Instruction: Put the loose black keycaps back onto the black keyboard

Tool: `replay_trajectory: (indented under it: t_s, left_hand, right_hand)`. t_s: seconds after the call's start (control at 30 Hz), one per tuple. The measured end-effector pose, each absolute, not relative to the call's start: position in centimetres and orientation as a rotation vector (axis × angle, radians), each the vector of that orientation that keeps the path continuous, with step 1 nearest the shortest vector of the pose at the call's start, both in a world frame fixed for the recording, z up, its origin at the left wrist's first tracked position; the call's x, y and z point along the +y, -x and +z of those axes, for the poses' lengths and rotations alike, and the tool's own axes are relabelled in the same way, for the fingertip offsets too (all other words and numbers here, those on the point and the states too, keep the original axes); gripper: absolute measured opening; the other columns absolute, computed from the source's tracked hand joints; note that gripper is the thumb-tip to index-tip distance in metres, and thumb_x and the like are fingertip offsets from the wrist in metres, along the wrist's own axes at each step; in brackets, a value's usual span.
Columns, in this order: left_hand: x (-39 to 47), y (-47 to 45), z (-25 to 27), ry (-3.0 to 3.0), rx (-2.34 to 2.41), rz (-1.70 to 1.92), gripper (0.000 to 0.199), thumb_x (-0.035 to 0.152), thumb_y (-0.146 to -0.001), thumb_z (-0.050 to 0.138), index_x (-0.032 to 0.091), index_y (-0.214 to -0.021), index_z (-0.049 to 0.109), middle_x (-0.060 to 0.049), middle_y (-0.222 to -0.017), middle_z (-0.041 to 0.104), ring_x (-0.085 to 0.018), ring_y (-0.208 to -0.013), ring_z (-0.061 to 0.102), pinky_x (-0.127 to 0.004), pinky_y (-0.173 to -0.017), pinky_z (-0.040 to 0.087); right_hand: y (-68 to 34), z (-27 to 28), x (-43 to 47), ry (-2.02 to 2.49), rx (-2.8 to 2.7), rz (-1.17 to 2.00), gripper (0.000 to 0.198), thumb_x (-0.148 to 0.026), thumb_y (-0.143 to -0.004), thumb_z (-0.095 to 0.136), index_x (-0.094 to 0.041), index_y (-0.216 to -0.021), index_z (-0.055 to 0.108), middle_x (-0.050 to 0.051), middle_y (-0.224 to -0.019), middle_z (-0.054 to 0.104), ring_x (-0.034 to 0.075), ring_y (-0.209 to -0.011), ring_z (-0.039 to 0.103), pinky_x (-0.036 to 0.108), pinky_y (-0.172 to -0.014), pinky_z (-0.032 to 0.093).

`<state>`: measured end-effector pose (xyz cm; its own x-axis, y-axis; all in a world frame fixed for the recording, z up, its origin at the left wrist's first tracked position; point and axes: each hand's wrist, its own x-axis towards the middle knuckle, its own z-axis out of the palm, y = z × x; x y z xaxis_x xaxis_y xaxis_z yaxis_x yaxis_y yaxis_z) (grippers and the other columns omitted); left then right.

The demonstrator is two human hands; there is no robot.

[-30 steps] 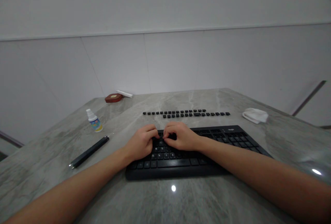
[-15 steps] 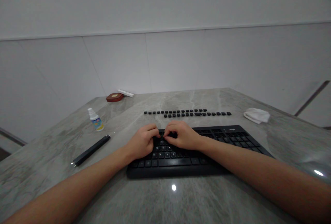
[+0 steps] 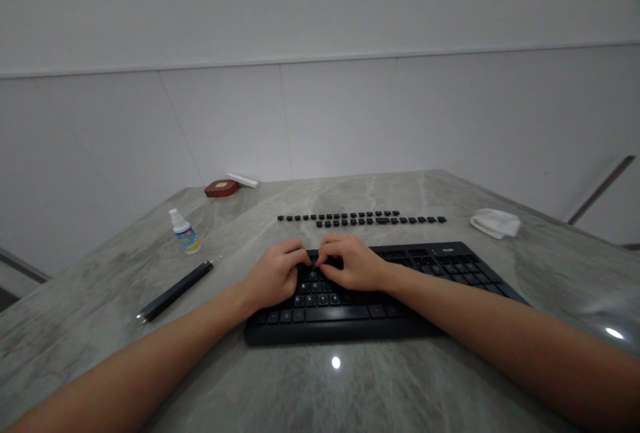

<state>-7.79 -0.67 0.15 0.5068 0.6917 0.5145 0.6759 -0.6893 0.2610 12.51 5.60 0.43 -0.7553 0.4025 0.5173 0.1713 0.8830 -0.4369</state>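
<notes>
A black keyboard (image 3: 336,313) lies on the grey marbled table in front of me. My left hand (image 3: 277,271) rests over its left part, fingers curled, the index fingertip at a small black keycap (image 3: 314,265) in the upper rows. From the other side my right hand (image 3: 353,263) comes to the same keycap, thumb and bent index finger closed in a pinch. The fingertips of both hands nearly meet there. How firmly the keycap is held is too small to tell. Beyond the keyboard, loose black keycaps (image 3: 383,220) lie in two rows.
To the left stand a small white spray bottle (image 3: 187,238) and a black bar-shaped tool (image 3: 175,291). A reddish-brown case (image 3: 221,188) and a white strip (image 3: 243,180) lie near the back wall. At the right is a folded white cloth (image 3: 496,223).
Hardly anything differs. Both hands stay at the same spot on the keyboard, with only a slight shift of the fingers.
</notes>
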Motion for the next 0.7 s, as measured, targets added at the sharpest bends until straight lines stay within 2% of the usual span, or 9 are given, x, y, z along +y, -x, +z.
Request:
replay_trajectory:
  t_s: [0.17,0.5,0.7]
  left_hand:
    - [-0.61,7.95,-0.09,-2.739,1.148,0.929,0.039,-0.003,-0.072,0.036,0.016,-0.092,0.064,-0.006,-0.088,0.057,-0.016,-0.082,0.055,-0.030,-0.072,0.048]
    - [-0.76,7.80,0.18,-2.752,1.144,0.927,0.042,-0.004,-0.069,0.037,0.016,-0.092,0.066,-0.006,-0.089,0.058,-0.016,-0.082,0.057,-0.030,-0.073,0.051]
    - [-0.57,7.90,-0.13,-2.772,1.053,0.934,0.042,-0.004,-0.072,0.037,0.015,-0.096,0.064,-0.007,-0.098,0.061,-0.018,-0.093,0.058,-0.033,-0.082,0.052]
  right_hand:
    - [-12.55,0.39,5.47,0.386,-2.404,0.501,0.011,-0.007,-0.070,0.059,-0.014,-0.072,0.067,0.004,-0.077,0.062,0.013,-0.069,0.058,0.024,-0.066,0.046]
    - [-12.68,0.62,5.20,0.316,-2.209,0.380,0.015,-0.008,-0.072,0.055,-0.016,-0.071,0.067,0.005,-0.079,0.067,0.015,-0.074,0.061,0.028,-0.071,0.050]
    - [-12.56,0.48,5.19,0.242,-2.370,0.463,0.016,-0.006,-0.069,0.054,-0.016,-0.070,0.067,0.004,-0.079,0.069,0.014,-0.069,0.063,0.025,-0.066,0.050]
